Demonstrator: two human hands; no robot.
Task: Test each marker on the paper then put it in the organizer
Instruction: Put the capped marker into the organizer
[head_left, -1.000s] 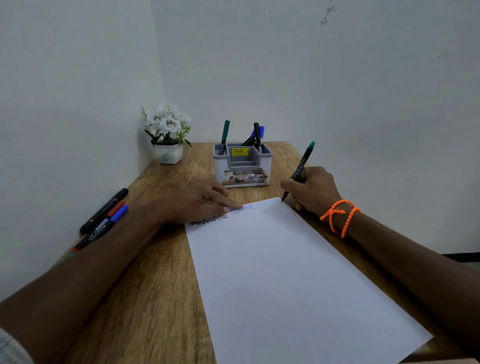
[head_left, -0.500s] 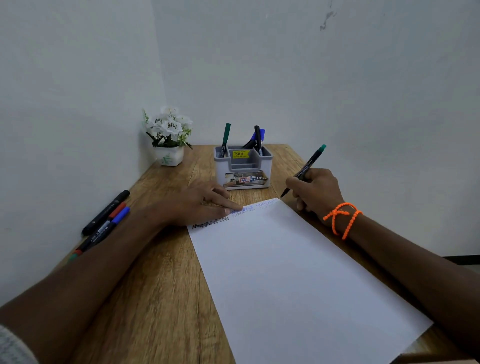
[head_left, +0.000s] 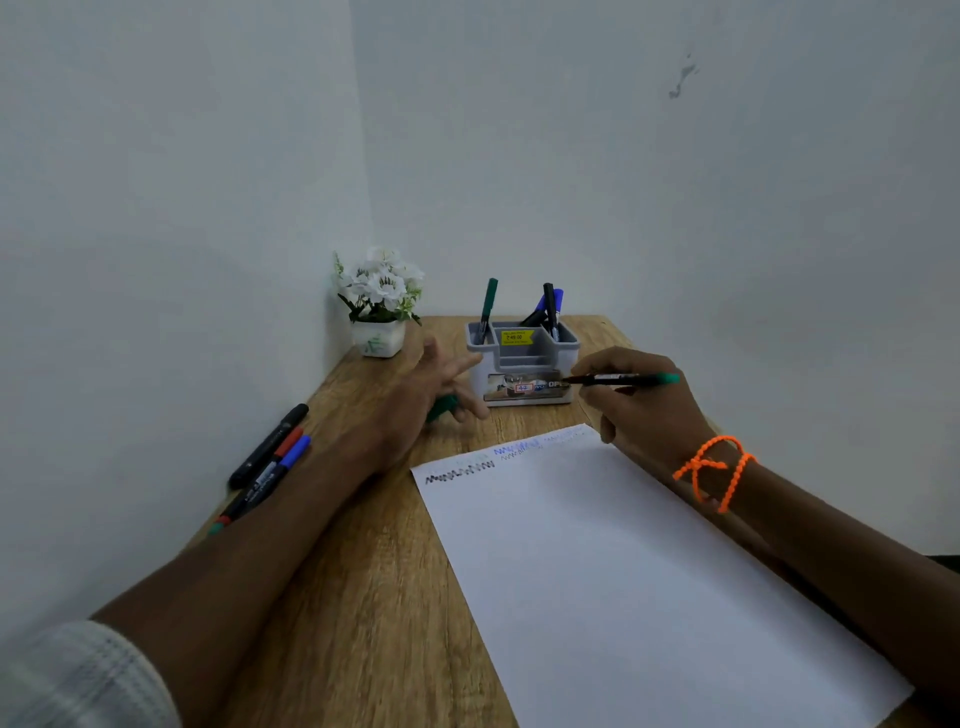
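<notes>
I see right hand gripping green-ended marker, barrel level, tip toward organizer, just right of its front. Left hand blurred, fingers spread, just left of organizer; green cap under its fingers, whether held I cannot tell. Paper in front of organizer, scribbles along far edge. Three markers lie well left of organizer, by wall.
</notes>
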